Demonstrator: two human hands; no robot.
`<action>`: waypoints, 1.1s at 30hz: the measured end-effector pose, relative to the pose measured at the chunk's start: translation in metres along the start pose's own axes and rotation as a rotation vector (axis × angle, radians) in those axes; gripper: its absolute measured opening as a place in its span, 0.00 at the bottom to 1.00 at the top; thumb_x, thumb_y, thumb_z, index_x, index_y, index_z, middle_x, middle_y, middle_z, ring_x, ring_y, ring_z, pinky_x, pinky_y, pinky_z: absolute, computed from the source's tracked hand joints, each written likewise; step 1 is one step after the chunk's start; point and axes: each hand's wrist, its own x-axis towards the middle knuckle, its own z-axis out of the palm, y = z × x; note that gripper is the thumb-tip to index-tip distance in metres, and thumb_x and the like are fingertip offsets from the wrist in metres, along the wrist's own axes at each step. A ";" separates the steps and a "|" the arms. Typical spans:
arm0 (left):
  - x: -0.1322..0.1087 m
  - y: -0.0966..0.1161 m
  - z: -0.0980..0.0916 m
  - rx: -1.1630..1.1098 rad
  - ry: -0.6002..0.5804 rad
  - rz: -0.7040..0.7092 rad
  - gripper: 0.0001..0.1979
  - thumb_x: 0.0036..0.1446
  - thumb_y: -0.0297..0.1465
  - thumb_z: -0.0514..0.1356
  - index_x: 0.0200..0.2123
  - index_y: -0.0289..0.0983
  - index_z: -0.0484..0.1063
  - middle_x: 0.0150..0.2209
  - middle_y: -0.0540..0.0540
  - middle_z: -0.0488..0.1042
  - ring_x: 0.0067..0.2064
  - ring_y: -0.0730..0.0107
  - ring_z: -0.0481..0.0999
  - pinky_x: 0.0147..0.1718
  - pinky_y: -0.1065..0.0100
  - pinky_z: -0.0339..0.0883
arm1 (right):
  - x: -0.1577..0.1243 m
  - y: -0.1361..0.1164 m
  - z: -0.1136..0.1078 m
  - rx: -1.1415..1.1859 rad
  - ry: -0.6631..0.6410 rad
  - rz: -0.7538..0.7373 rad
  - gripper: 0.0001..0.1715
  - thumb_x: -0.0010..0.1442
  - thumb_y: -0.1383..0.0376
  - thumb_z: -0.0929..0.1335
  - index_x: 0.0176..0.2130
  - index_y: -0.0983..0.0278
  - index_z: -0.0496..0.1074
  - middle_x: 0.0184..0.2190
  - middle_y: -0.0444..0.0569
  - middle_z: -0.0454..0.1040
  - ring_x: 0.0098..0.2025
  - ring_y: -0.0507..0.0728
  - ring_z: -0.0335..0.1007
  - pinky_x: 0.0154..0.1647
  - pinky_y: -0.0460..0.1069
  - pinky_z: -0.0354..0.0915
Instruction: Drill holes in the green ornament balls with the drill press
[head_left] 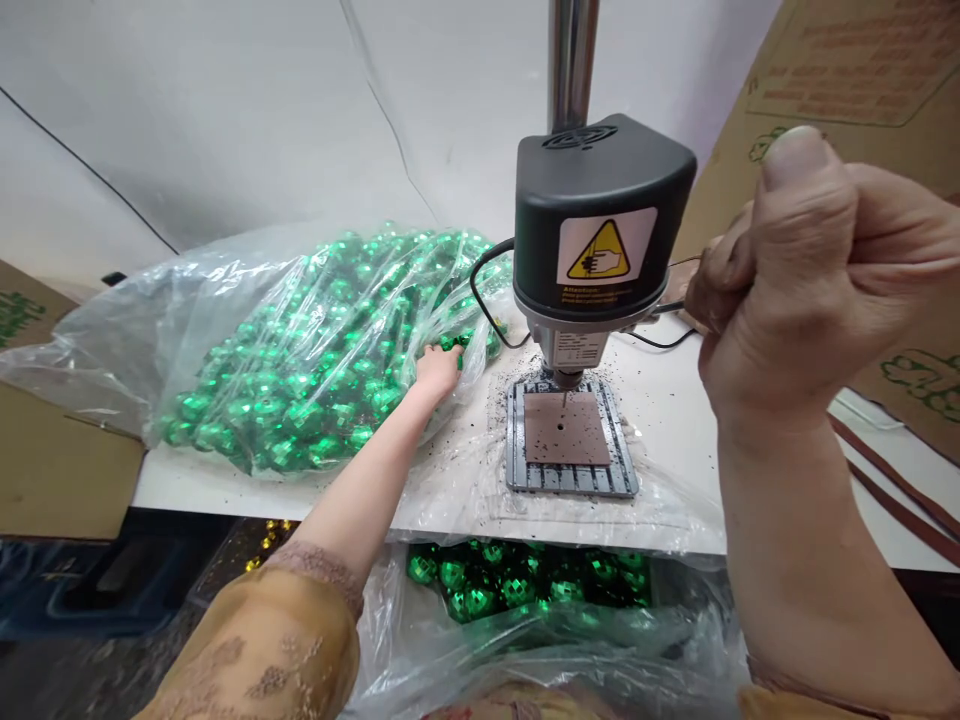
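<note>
My left hand reaches into the mouth of a clear plastic bag full of shiny green mirrored balls. Its fingers curl around a green ball, partly hidden by the plastic. On the right, my right hand is closed in a fist around the feed lever of a small black drill press, the lever's end being hidden in the fist. Below the chuck, a thin drill bit points down at a brown square plate with a small hole. No ball sits on this plate.
The plate lies on a slotted grey metal base scattered with dark shavings. More green balls fill an open plastic bag below the white table's front edge. Cardboard boxes stand at both sides. A black cable loops beside the drill.
</note>
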 end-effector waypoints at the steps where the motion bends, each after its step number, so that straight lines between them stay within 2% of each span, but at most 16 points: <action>1: -0.001 0.000 0.002 -0.001 0.002 -0.006 0.20 0.56 0.25 0.62 0.52 0.40 0.74 0.49 0.32 0.73 0.57 0.37 0.69 0.51 0.48 0.64 | 0.000 0.000 0.000 -0.005 0.004 -0.001 0.25 0.63 0.67 0.65 0.16 0.67 0.58 0.14 0.39 0.52 0.18 0.40 0.52 0.24 0.47 0.49; 4: -0.003 -0.001 0.003 -0.009 0.016 -0.016 0.20 0.57 0.27 0.61 0.54 0.41 0.72 0.50 0.34 0.71 0.53 0.41 0.72 0.51 0.49 0.65 | 0.000 0.001 0.001 -0.002 0.020 -0.022 0.26 0.62 0.67 0.66 0.16 0.67 0.58 0.13 0.38 0.53 0.18 0.40 0.51 0.23 0.47 0.48; 6: -0.008 -0.001 0.002 -0.099 0.067 0.004 0.21 0.58 0.29 0.61 0.56 0.41 0.71 0.50 0.35 0.70 0.51 0.46 0.74 0.51 0.50 0.66 | 0.001 0.001 0.001 0.008 0.014 -0.026 0.26 0.62 0.67 0.66 0.16 0.67 0.57 0.12 0.38 0.54 0.17 0.40 0.51 0.23 0.47 0.48; 8: -0.015 0.000 0.001 -0.343 0.166 0.065 0.22 0.58 0.30 0.62 0.56 0.41 0.70 0.51 0.37 0.70 0.50 0.51 0.74 0.53 0.53 0.66 | 0.001 0.002 0.002 0.021 0.011 -0.017 0.26 0.63 0.67 0.66 0.16 0.67 0.56 0.13 0.38 0.53 0.18 0.40 0.52 0.23 0.47 0.48; 10: -0.027 0.005 -0.001 -0.754 0.240 0.120 0.21 0.57 0.32 0.62 0.55 0.42 0.70 0.50 0.41 0.71 0.50 0.57 0.74 0.53 0.56 0.69 | 0.001 0.002 0.003 0.029 0.022 -0.011 0.27 0.63 0.66 0.65 0.16 0.67 0.55 0.13 0.38 0.52 0.18 0.40 0.53 0.23 0.46 0.49; 11: -0.035 0.008 -0.002 -0.988 0.234 0.125 0.20 0.57 0.33 0.62 0.54 0.43 0.70 0.49 0.43 0.72 0.49 0.60 0.74 0.52 0.57 0.70 | 0.001 0.002 0.003 0.033 0.029 -0.011 0.27 0.63 0.67 0.65 0.16 0.67 0.54 0.13 0.38 0.51 0.18 0.40 0.53 0.23 0.46 0.50; 14: -0.061 0.024 -0.003 -1.612 0.064 0.042 0.16 0.57 0.38 0.63 0.48 0.42 0.69 0.43 0.47 0.75 0.45 0.64 0.76 0.49 0.55 0.75 | 0.000 0.001 0.003 0.032 0.031 -0.018 0.27 0.63 0.66 0.66 0.15 0.67 0.56 0.13 0.38 0.53 0.17 0.41 0.54 0.23 0.46 0.51; 16: -0.077 0.034 -0.001 -1.813 -0.107 -0.047 0.16 0.56 0.40 0.64 0.44 0.39 0.69 0.40 0.46 0.77 0.42 0.63 0.78 0.47 0.54 0.76 | 0.000 0.000 0.002 0.025 0.019 -0.013 0.27 0.63 0.64 0.65 0.16 0.67 0.57 0.13 0.39 0.54 0.18 0.41 0.55 0.24 0.46 0.51; 19: -0.095 0.044 0.008 -1.873 -0.333 -0.173 0.19 0.55 0.43 0.65 0.43 0.36 0.71 0.39 0.42 0.79 0.38 0.60 0.81 0.40 0.56 0.77 | -0.001 0.000 0.001 0.013 0.002 -0.006 0.28 0.64 0.62 0.65 0.16 0.66 0.56 0.13 0.39 0.53 0.18 0.41 0.55 0.24 0.46 0.50; 20: -0.099 0.046 0.012 -1.884 -0.383 -0.202 0.20 0.56 0.44 0.65 0.43 0.35 0.72 0.39 0.41 0.79 0.37 0.59 0.81 0.39 0.57 0.77 | 0.000 0.000 0.001 0.011 0.003 -0.009 0.28 0.64 0.61 0.65 0.16 0.66 0.56 0.13 0.39 0.53 0.18 0.41 0.55 0.24 0.46 0.50; 22: -0.105 0.050 0.019 -1.941 -0.407 -0.227 0.18 0.56 0.42 0.65 0.44 0.36 0.72 0.41 0.40 0.79 0.39 0.59 0.81 0.41 0.57 0.77 | 0.000 0.002 0.001 0.018 0.013 -0.024 0.28 0.64 0.62 0.65 0.16 0.66 0.55 0.13 0.39 0.52 0.18 0.41 0.53 0.23 0.47 0.48; 26: -0.110 0.055 0.028 -1.999 -0.284 -0.174 0.18 0.53 0.39 0.70 0.43 0.38 0.69 0.42 0.45 0.79 0.44 0.62 0.81 0.48 0.56 0.76 | 0.001 0.004 0.004 0.046 0.029 -0.060 0.27 0.63 0.67 0.65 0.15 0.67 0.54 0.12 0.38 0.51 0.17 0.40 0.49 0.22 0.47 0.46; 29: -0.110 0.060 0.033 -1.862 -0.136 -0.118 0.25 0.49 0.41 0.72 0.45 0.40 0.67 0.40 0.48 0.79 0.41 0.65 0.81 0.46 0.60 0.74 | 0.002 0.005 0.006 0.060 0.053 -0.092 0.27 0.62 0.68 0.65 0.15 0.66 0.54 0.11 0.38 0.51 0.16 0.41 0.48 0.21 0.47 0.44; 31: -0.110 0.065 0.038 -1.749 -0.040 -0.073 0.27 0.49 0.44 0.72 0.47 0.41 0.66 0.40 0.49 0.79 0.41 0.67 0.80 0.46 0.63 0.71 | 0.001 0.005 0.006 0.056 0.056 -0.084 0.27 0.63 0.67 0.66 0.16 0.66 0.55 0.11 0.38 0.52 0.16 0.41 0.49 0.21 0.47 0.45; 33: -0.109 0.071 0.044 -1.667 0.008 -0.018 0.29 0.51 0.47 0.70 0.49 0.40 0.65 0.40 0.48 0.79 0.42 0.67 0.79 0.47 0.64 0.69 | 0.001 0.005 0.006 0.048 0.061 -0.082 0.27 0.63 0.67 0.66 0.16 0.67 0.55 0.12 0.38 0.52 0.16 0.41 0.50 0.22 0.47 0.46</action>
